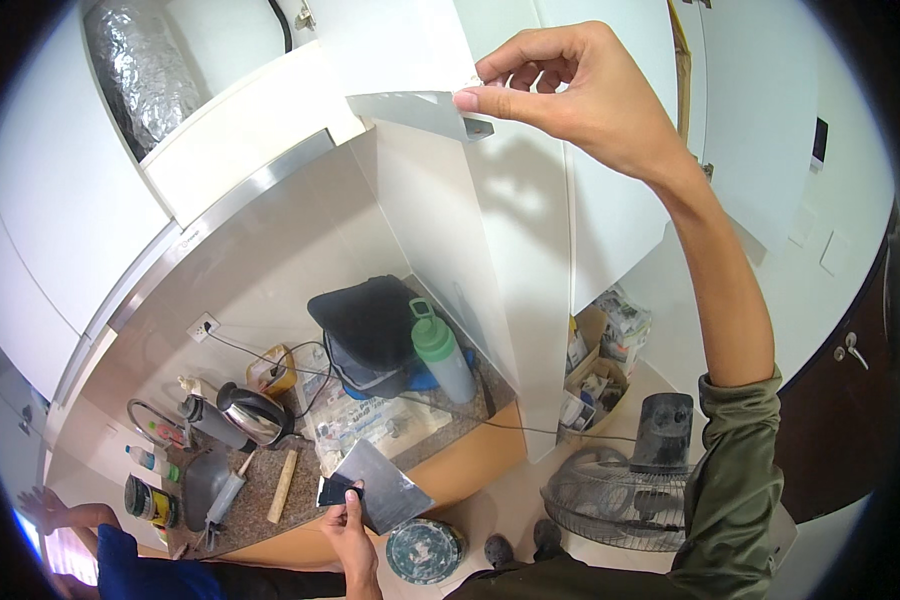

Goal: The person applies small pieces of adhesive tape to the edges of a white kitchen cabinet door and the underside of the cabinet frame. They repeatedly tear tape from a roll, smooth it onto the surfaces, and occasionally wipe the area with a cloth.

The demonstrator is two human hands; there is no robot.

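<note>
In my left hand (352,545) is a wide-bladed scraper (382,487), gripped at its dark handle low over the counter's front edge. My right hand (580,85) is raised to the lower corner of a white cabinet panel (400,50). Its thumb and index finger are pinched together there, with a small whitish bit at the fingertips that I cannot make out. A grey strip (410,108) runs along the panel's lower edge, beside the thumb.
On the granite counter stand a green-capped bottle (440,350), a black bag (365,335), a kettle (255,412) and a caulking gun (228,500). A fan (615,500) and a round bucket lid (425,550) are on the floor. A co-worker in blue (135,565) is at lower left.
</note>
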